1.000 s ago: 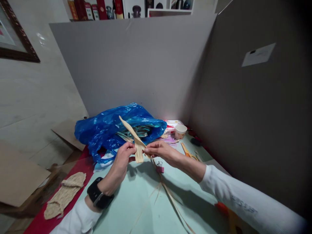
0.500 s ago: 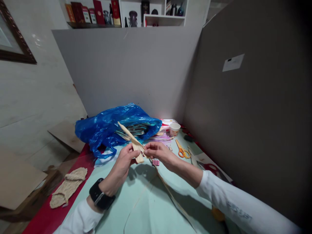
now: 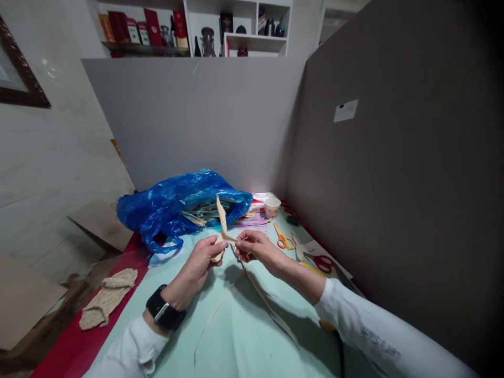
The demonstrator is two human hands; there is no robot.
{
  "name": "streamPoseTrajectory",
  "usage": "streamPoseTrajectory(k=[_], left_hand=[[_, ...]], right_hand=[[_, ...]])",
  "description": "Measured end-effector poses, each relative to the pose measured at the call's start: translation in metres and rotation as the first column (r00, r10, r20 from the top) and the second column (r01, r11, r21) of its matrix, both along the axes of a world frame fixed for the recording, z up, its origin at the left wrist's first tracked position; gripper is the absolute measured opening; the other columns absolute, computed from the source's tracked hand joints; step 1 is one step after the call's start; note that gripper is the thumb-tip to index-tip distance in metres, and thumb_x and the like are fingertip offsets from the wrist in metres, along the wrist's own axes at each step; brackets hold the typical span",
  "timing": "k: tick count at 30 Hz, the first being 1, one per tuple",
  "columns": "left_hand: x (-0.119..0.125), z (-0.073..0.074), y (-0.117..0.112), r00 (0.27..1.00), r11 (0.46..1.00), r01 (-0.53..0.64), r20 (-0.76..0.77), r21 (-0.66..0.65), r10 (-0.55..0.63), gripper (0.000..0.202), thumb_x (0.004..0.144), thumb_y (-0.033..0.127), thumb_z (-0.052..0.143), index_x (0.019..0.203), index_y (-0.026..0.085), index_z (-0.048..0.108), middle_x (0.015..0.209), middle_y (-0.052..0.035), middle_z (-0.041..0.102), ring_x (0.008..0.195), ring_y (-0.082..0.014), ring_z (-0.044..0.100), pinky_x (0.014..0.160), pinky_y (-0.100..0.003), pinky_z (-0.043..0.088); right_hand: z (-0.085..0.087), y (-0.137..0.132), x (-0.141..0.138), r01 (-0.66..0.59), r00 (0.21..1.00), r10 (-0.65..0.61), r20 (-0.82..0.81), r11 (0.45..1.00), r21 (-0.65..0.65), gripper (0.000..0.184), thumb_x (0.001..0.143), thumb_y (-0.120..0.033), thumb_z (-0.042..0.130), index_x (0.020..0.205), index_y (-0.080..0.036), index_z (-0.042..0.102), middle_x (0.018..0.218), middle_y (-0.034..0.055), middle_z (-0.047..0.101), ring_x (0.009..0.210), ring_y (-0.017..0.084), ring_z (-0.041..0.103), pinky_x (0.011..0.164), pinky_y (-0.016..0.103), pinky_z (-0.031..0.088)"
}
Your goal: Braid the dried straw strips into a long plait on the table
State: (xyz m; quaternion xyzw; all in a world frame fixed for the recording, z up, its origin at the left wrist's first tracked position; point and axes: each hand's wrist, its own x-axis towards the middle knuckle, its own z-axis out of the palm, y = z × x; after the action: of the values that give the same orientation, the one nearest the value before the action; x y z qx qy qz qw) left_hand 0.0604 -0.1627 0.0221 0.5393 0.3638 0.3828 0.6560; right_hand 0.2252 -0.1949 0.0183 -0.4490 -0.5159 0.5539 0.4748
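My left hand [image 3: 203, 256] is closed, with the thumb pressing a flat, pale plaited piece of dried husk against the fingers. One husk strip [image 3: 221, 214] stands up from this piece, above the thumb. My right hand [image 3: 258, 248] pinches another strip from the same piece, drawn out to the right. Long thin husk tails [image 3: 270, 304] hang below the hands across the light green table cover. The fingers partly hide the plaited part.
A blue plastic bag [image 3: 173, 202] filled with dried strips lies behind the hands. Orange scissors [image 3: 284, 239], red-handled scissors [image 3: 323, 263] and a paper cup [image 3: 272, 208] are on the right. A woven slipper-shaped piece [image 3: 109, 298] lies left on the red cloth [image 3: 74, 344].
The raised strip has swung from leaning left to nearly upright. My right hand now draws a strip out to the right. The camera view has shifted slightly.
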Motion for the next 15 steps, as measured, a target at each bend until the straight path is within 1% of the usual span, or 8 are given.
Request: streamPoseTrajectory(k=[2,3,5,6,9,11,13,15], left_hand=[[0.002,-0.002,-0.001,0.999,1.0,-0.026,-0.018,-0.003,0.026,0.025,0.062,0.032,0.074,0.063,0.016,0.056,0.053,0.007,0.042,0.046,-0.0055,0.036,0.045,-0.019,0.031],[0.003,-0.002,-0.001,0.999,0.999,-0.043,-0.027,-0.005,0.043,0.025,0.061,0.032,0.073,0.063,0.016,0.055,0.053,0.0071,0.042,0.045,-0.0053,0.035,0.044,-0.019,0.03],[0.002,-0.003,0.002,0.995,0.996,-0.088,-0.045,-0.004,0.088,0.026,0.059,0.032,0.073,0.062,0.017,0.052,0.053,0.0077,0.039,0.044,-0.0049,0.033,0.042,-0.018,0.029],[-0.001,-0.004,0.005,0.991,0.993,-0.117,-0.058,0.0,0.116,0.027,0.058,0.032,0.072,0.06,0.017,0.05,0.052,0.0079,0.039,0.043,-0.0048,0.032,0.041,-0.018,0.028],[-0.016,-0.007,0.022,0.964,0.971,-0.237,-0.114,0.035,0.239,0.027,0.054,0.032,0.07,0.058,0.018,0.048,0.051,0.0077,0.039,0.042,-0.0053,0.034,0.04,-0.018,0.027],[-0.031,-0.009,0.038,0.921,0.934,-0.349,-0.156,0.078,0.357,0.025,0.053,0.031,0.068,0.059,0.018,0.048,0.049,0.008,0.039,0.041,-0.0057,0.035,0.039,-0.017,0.026],[-0.046,-0.009,0.052,0.863,0.884,-0.448,-0.196,0.133,0.467,0.022,0.053,0.032,0.064,0.057,0.019,0.045,0.045,0.0087,0.037,0.038,-0.0057,0.031,0.036,-0.017,0.022],[-0.057,-0.006,0.064,0.807,0.84,-0.504,-0.239,0.199,0.54,0.02,0.055,0.034,0.059,0.056,0.02,0.045,0.041,0.0095,0.034,0.035,-0.0061,0.029,0.036,-0.018,0.021]], right_hand=[[-0.003,-0.001,0.002,0.027,1.0,-0.027,0.009,1.0,0.011,0.026,0.068,-0.037,0.066,0.074,-0.017,0.052,0.066,0.0021,0.062,0.056,0.011,0.054,0.054,0.023,0.039],[-0.004,0.0,0.005,0.059,0.998,-0.06,0.017,0.998,0.022,0.025,0.066,-0.036,0.067,0.072,-0.016,0.052,0.064,0.0018,0.062,0.054,0.01,0.053,0.052,0.023,0.038],[-0.005,0.004,0.016,0.168,0.985,-0.17,0.031,0.984,0.054,0.021,0.064,-0.032,0.066,0.068,-0.016,0.053,0.06,0.0001,0.059,0.05,0.009,0.048,0.049,0.022,0.035],[-0.004,0.006,0.024,0.24,0.969,-0.243,0.033,0.968,0.077,0.018,0.063,-0.03,0.065,0.066,-0.017,0.052,0.058,-0.0009,0.057,0.049,0.008,0.046,0.048,0.022,0.034],[0.003,0.01,0.059,0.45,0.89,-0.456,0.005,0.881,0.145,0.015,0.062,-0.029,0.061,0.065,-0.018,0.051,0.057,-0.0029,0.051,0.049,0.009,0.041,0.047,0.023,0.031],[0.011,0.005,0.086,0.556,0.828,-0.561,-0.027,0.811,0.184,0.016,0.061,-0.03,0.061,0.065,-0.019,0.05,0.055,-0.0042,0.046,0.05,0.01,0.038,0.048,0.023,0.03],[0.019,-0.005,0.109,0.629,0.772,-0.633,-0.057,0.748,0.214,0.017,0.061,-0.031,0.062,0.066,-0.02,0.049,0.055,-0.0049,0.043,0.051,0.01,0.037,0.049,0.024,0.031],[0.025,-0.018,0.125,0.668,0.737,-0.671,-0.076,0.707,0.233,0.018,0.062,-0.031,0.062,0.067,-0.02,0.05,0.057,-0.0049,0.042,0.052,0.01,0.037,0.05,0.024,0.031]])
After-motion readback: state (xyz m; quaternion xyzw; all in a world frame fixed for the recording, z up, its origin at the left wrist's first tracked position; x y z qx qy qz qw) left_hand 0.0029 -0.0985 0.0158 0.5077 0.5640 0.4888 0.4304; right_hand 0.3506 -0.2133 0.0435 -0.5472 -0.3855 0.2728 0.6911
